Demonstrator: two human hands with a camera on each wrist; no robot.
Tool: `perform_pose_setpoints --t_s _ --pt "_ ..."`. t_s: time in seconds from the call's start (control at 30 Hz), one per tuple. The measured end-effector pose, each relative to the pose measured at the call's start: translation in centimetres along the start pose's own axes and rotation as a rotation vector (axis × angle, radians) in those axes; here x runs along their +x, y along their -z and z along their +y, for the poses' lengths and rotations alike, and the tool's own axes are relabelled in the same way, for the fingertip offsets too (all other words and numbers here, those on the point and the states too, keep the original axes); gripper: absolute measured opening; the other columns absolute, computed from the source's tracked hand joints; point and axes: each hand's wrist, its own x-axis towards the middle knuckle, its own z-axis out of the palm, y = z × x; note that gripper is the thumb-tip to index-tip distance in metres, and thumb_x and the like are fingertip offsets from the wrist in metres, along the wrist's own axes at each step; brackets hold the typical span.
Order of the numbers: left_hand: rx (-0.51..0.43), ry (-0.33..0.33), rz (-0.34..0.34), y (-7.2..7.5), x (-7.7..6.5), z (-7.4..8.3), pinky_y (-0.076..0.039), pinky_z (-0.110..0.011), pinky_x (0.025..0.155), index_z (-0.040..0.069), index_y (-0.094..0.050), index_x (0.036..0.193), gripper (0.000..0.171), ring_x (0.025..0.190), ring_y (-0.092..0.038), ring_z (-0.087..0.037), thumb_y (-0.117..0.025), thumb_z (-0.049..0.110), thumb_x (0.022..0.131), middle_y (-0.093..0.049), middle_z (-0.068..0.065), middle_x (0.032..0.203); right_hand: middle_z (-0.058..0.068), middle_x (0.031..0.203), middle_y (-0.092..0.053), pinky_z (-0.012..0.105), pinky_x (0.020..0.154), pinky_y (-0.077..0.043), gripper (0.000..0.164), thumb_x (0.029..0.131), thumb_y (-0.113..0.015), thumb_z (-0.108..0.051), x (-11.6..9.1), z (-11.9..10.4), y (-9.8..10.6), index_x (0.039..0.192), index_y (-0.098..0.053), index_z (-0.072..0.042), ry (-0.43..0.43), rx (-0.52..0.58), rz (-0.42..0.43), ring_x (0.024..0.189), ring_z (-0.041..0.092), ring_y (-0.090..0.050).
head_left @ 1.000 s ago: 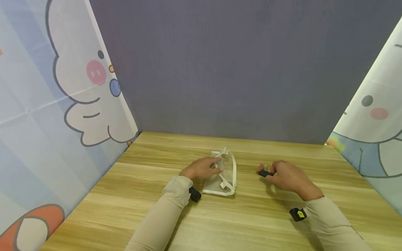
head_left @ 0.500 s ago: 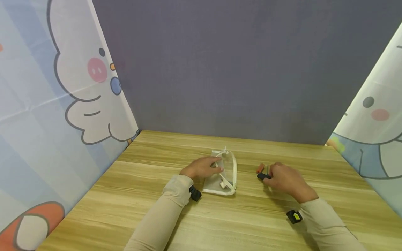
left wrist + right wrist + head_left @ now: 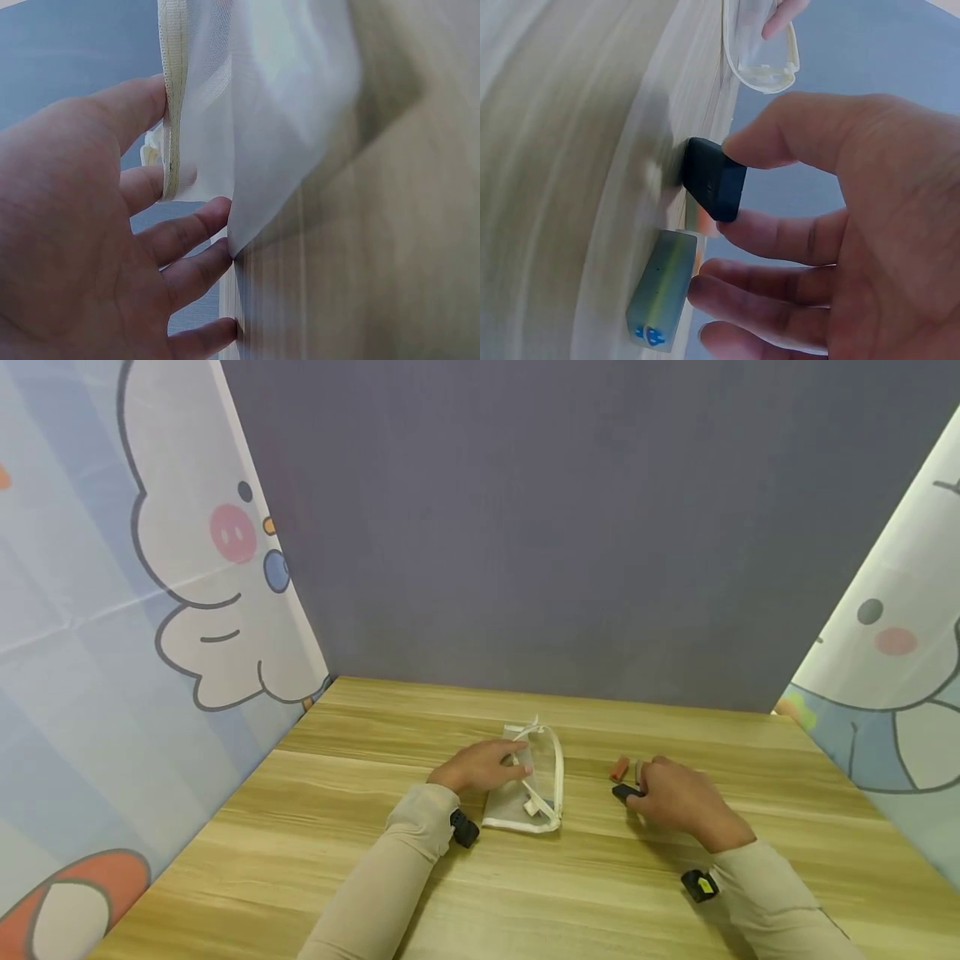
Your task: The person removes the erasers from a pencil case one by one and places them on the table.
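Note:
My left hand point(image 3: 480, 764) lies at the mouth of a white mesh zip pouch point(image 3: 513, 806). In the left wrist view its thumb and index finger reach behind the zip edge point(image 3: 171, 112), and other fingertips point(image 3: 217, 214) touch the mesh. My right hand point(image 3: 678, 797) pinches a small black eraser point(image 3: 712, 180) by one end between thumb and index finger. Whether it still touches the table cannot be told. Beside it, near the curled fingers, lies a translucent eraser point(image 3: 660, 289) with a yellow stripe and blue print. An orange eraser point(image 3: 619, 768) lies just beyond the black one.
The wood-grain table point(image 3: 375, 877) ends at a grey upright panel point(image 3: 570, 527). Printed cartoon curtains point(image 3: 180, 635) stand at both sides. Bare tabletop lies between the pouch and the erasers. A small camera point(image 3: 464, 828) sits on the left wrist.
My right hand has drawn the black eraser slightly toward me, away from the orange one, and the pale eraser beside it shows more. The left hand and pouch stay nearly still.

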Motion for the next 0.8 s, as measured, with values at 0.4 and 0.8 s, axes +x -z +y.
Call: perform_pose_setpoints --t_s 0.4,0.8 --pt "-0.020 -0.003 -0.007 0.21 -0.22 0.29 -0.032 -0.044 0.115 0.019 -0.036 0.158 0.066 0.143 -0.037 -0.023 -0.049 0.053 0.103 -0.038 0.001 0.158 -0.001 0.073 -0.046 0.029 0.048 -0.028 0.038 0.091 -0.072 -0.030 -0.39 -0.40 0.30 0.060 -0.054 -0.018 0.017 0.000 -0.001 0.054 0.013 -0.038" --pt "-0.039 0.030 -0.042 0.32 -0.35 0.50 -0.035 -0.052 0.111 0.029 -0.025 0.161 0.080 0.143 -0.036 -0.026 -0.051 0.066 0.096 -0.032 0.003 0.161 -0.001 0.076 -0.049 0.030 0.049 -0.025 0.039 0.090 -0.073 -0.029 -0.37 -0.39 0.39 0.058 -0.052 -0.019 0.014 0.001 -0.021 0.055 0.014 -0.036"
